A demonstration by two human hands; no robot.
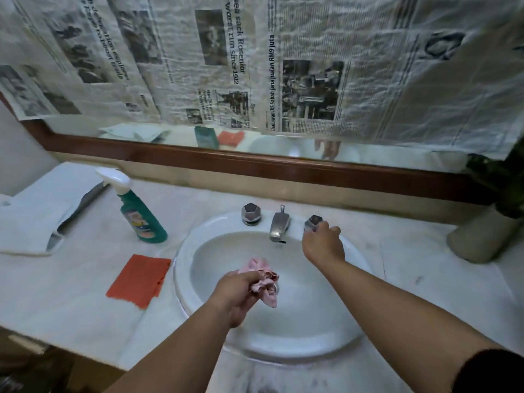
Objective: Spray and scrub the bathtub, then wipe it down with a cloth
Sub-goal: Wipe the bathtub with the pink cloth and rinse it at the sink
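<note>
We watch at sink: left hand, fingers clamped on bunched cloth, over basin, just short of spout. Right hand, nearer taps, fingers curled round right knob. Spray bottle stands well left on tabletop.

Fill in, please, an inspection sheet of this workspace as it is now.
Surface: pale counter with dark smudges; white sink set into it.
Job's things: spray bottle upright left of the sink; orange cloth flat on the counter beside the sink; pink cloth bunched over the basin.
Clutter: white towel at far left; plant pot at far right.
Hands: left hand grips the pink cloth; right hand holds the right knob.
Cables: nothing seen.
Surroundings: newspaper covers most of the mirror.
</note>
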